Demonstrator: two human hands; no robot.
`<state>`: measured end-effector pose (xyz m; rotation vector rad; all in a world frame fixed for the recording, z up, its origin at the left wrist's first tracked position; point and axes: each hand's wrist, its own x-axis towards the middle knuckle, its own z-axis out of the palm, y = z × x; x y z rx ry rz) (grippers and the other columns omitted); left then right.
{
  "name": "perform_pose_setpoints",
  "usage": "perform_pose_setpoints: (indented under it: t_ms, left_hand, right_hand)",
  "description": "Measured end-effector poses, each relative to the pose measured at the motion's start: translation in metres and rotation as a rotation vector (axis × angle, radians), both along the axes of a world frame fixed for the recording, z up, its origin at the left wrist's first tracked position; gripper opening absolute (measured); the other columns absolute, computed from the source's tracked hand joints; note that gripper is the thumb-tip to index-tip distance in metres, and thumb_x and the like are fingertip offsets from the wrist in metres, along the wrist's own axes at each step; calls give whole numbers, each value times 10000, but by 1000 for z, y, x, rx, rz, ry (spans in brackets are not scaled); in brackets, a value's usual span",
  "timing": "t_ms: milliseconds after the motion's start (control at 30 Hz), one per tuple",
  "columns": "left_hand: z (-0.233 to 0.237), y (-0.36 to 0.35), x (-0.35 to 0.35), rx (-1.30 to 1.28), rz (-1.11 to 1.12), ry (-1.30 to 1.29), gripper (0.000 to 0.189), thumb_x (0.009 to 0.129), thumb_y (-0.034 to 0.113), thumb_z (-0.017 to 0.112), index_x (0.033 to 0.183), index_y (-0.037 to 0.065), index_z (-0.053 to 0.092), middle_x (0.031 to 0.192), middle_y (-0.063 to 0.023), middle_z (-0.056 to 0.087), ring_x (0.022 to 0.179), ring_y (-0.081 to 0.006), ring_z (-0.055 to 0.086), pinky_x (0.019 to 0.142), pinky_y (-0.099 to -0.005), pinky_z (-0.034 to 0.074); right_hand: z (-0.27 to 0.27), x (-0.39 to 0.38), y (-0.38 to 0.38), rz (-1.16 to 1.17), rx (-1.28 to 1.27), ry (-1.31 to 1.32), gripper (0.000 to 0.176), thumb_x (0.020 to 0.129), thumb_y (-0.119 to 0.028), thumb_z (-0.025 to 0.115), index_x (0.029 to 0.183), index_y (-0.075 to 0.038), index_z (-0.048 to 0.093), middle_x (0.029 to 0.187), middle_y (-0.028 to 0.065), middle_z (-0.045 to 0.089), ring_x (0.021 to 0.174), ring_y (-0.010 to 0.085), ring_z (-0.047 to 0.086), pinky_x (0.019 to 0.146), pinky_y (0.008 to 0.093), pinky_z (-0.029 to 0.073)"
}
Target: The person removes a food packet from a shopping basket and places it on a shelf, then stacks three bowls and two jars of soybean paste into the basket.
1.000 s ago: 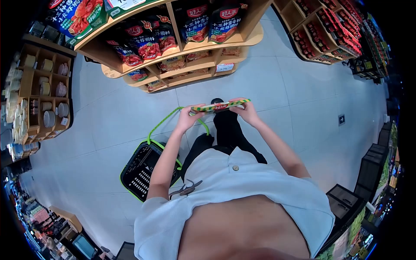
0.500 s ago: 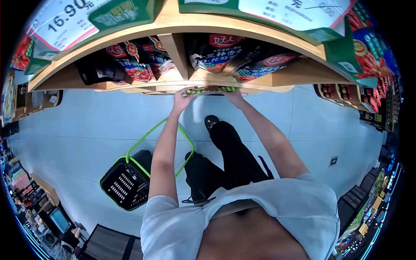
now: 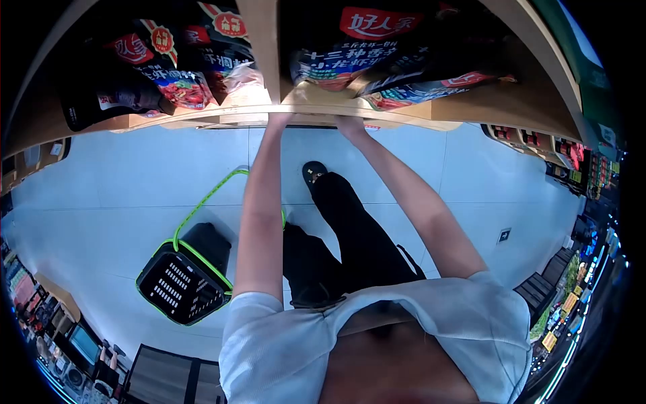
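Note:
Both arms reach forward to the wooden shelf (image 3: 316, 113). My left hand (image 3: 278, 120) has its wrist at the shelf's front edge, and its fingers are hidden under the board. My right hand (image 3: 350, 125) is at the same edge a little to the right, fingers hidden too. Whatever the hands hold is out of sight. Just above them on the shelf stand black seasoning pouches (image 3: 360, 50) with red labels and crayfish pictures. Another pouch (image 3: 431, 91) leans at a tilt to the right.
A black shopping basket (image 3: 185, 283) with a lime-green handle stands on the pale tiled floor (image 3: 87, 202), left of my legs. A wooden divider (image 3: 264, 47) splits the shelf. More shelving (image 3: 531, 141) stands at the right. A person sits at the lower left.
My hands have moved forward under the shelf edge, and the green-and-yellow striped packet they held is now hidden. The view has shifted closer to the shelf, so the price tags above have left sight.

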<state>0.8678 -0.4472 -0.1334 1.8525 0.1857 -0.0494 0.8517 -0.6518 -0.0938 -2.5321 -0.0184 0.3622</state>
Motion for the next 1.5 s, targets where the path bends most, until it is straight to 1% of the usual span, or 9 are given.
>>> perform_pose_setpoints:
  t_ms: [200, 367, 567, 700, 833, 1033, 1233, 1400, 1500]
  left_hand:
    - [-19, -1, -3, 27, 53, -157, 457, 793, 158, 655, 1203, 57, 480, 1113, -113, 528, 1037, -246, 510, 907, -351, 413]
    - [17, -2, -2, 220, -15, -20, 477, 800, 199, 649, 1229, 77, 480, 1197, -149, 528, 1099, -271, 517, 928, -372, 419]
    - [-11, -17, -31, 277, 55, -9, 354, 801, 149, 635, 1130, 67, 535, 1172, -186, 535, 1023, -363, 546, 795, -419, 484]
    - [19, -45, -101, 170, 217, -193, 520, 808, 37, 561, 1305, 102, 422, 1335, -172, 421, 1149, -365, 471, 922, -429, 442]
    - [-46, -41, -229, 234, 137, 74, 597, 787, 19, 559, 1341, 89, 349, 1365, -181, 377, 1206, -374, 415, 992, -394, 388]
    - [-97, -2, -443, 648, 189, 1019, 622, 791, 200, 628, 1321, 31, 349, 1409, -142, 327, 1363, -306, 195, 1089, -480, 201]
    - [-103, 42, -511, 699, 115, 1100, 757, 796, 406, 618, 1393, 78, 287, 1448, -143, 284, 1381, -266, 167, 1115, -514, 38]
    - [-145, 52, -536, 875, -158, 1268, 411, 937, 185, 376, 1333, 75, 398, 1170, -105, 588, 1151, -302, 508, 1082, -521, -112]
    - [-166, 50, -547, 621, -134, 1265, 301, 894, 158, 426, 1091, 88, 642, 968, -73, 679, 936, -233, 629, 1071, -524, 173]
  right_hand:
    - [32, 19, 1, -8, -100, 176, 459, 920, -293, 446, 1306, -45, 419, 1334, 133, 445, 1253, 253, 389, 1036, 341, 313]
    - [27, -1, -1, -225, 375, 1, 402, 895, -298, 499, 1183, -19, 527, 1204, 154, 555, 1141, 279, 499, 965, 362, 376]
    - [20, -67, -15, -437, 532, 480, 466, 813, -259, 658, 1184, -13, 519, 1082, 96, 590, 962, 161, 554, 792, 284, 428]
    - [12, -135, -46, -462, 618, 834, 437, 857, -235, 583, 1233, -42, 468, 1072, 53, 584, 961, 159, 549, 820, 303, 418]
    - [22, -176, -71, -576, 638, 947, 397, 889, -238, 533, 1225, -37, 466, 1142, 113, 585, 1065, 213, 551, 890, 350, 429]
    - [18, -186, -54, -409, 401, 880, 344, 907, -232, 509, 1174, -16, 493, 1066, 139, 606, 997, 228, 587, 859, 346, 462]
    - [5, -209, 5, 28, 251, 927, 244, 935, -220, 493, 1091, -40, 550, 942, 96, 631, 885, 176, 613, 782, 301, 493]
    - [23, -260, 63, 303, 126, 977, 249, 941, -250, 497, 1076, -50, 560, 909, 72, 627, 854, 150, 606, 766, 277, 482]
    - [38, -291, 85, 404, 63, 975, 251, 942, -252, 496, 1081, -52, 558, 916, 72, 627, 854, 145, 604, 765, 271, 478]
